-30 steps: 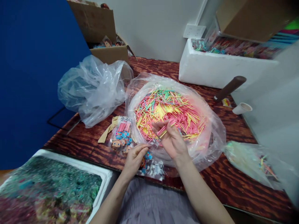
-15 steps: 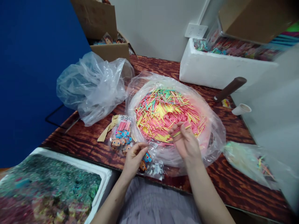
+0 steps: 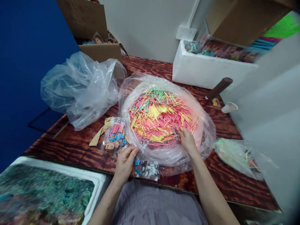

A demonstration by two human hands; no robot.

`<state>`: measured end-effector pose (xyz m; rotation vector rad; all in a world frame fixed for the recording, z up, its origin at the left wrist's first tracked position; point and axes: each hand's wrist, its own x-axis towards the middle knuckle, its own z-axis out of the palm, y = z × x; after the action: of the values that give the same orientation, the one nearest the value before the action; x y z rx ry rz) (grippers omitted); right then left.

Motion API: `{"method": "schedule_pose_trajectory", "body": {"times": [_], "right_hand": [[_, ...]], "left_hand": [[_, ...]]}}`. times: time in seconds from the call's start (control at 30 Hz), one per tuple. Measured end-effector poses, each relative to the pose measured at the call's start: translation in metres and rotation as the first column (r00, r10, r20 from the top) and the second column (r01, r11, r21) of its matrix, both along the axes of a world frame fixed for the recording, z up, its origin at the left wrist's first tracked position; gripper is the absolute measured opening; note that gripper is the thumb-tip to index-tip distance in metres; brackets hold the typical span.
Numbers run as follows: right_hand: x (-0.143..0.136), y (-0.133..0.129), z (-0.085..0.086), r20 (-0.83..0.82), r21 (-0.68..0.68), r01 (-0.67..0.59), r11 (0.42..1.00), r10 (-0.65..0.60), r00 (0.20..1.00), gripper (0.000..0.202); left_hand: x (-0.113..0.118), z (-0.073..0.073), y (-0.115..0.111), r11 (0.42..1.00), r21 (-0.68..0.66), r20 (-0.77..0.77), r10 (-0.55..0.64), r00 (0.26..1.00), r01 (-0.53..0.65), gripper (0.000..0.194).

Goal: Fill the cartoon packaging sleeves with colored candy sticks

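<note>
Thin pink, yellow, green and blue sticks (image 3: 161,122) lie heaped inside a wide clear plastic bag (image 3: 203,122) with its rim folded open. My right hand (image 3: 187,140) is at the heap's near right side, fingers curled and closed on a few sticks, a blue stick (image 3: 174,133) showing at the fingertips. By the table's front edge my left hand (image 3: 126,162) is closed, thumb pressed on the index finger; what it grips is hidden. Beside it lie clear packets (image 3: 151,170) with printed cartoon figures. Farther left, more packets (image 3: 114,137) hold pink sticks and cartoon heads.
Crumpled clear plastic (image 3: 86,90) lies at the left, before an open cardboard box (image 3: 100,51). White foam boxes (image 3: 208,72) stand at the back right and lower left. A brown cylinder (image 3: 219,89), a paper cup (image 3: 229,107) and a small plastic bag (image 3: 236,156) are at the right.
My right hand has turned from palm up, with a bundle of pink and yellow sticks, to palm down at the heap. My left fingers have curled tighter. The view has shifted slightly.
</note>
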<state>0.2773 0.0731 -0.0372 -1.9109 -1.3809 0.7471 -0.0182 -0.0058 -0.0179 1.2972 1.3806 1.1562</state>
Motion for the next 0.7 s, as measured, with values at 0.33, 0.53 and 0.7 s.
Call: {"method": "schedule_pose_trajectory", "body": {"times": [0.33,0.53,0.7], "right_hand": [[-0.005,0.014,0.0,0.171,-0.098,-0.091,0.991,0.107,0.979,0.012],[-0.004,0.006,0.024,-0.217,-0.045,-0.054,0.998,0.043,0.975,0.01],[-0.045,-0.017,0.063,-0.921,-0.037,-0.226,0.974,0.055,0.386,0.03]], "left_hand": [[0.004,0.006,-0.002,0.972,0.176,-0.113,-0.138,0.984,0.156,0.024],[0.002,0.006,-0.003,0.977,0.169,-0.126,-0.11,0.986,0.13,0.023],[0.006,0.005,-0.001,0.976,0.146,-0.102,-0.148,0.984,0.162,0.022]]}}
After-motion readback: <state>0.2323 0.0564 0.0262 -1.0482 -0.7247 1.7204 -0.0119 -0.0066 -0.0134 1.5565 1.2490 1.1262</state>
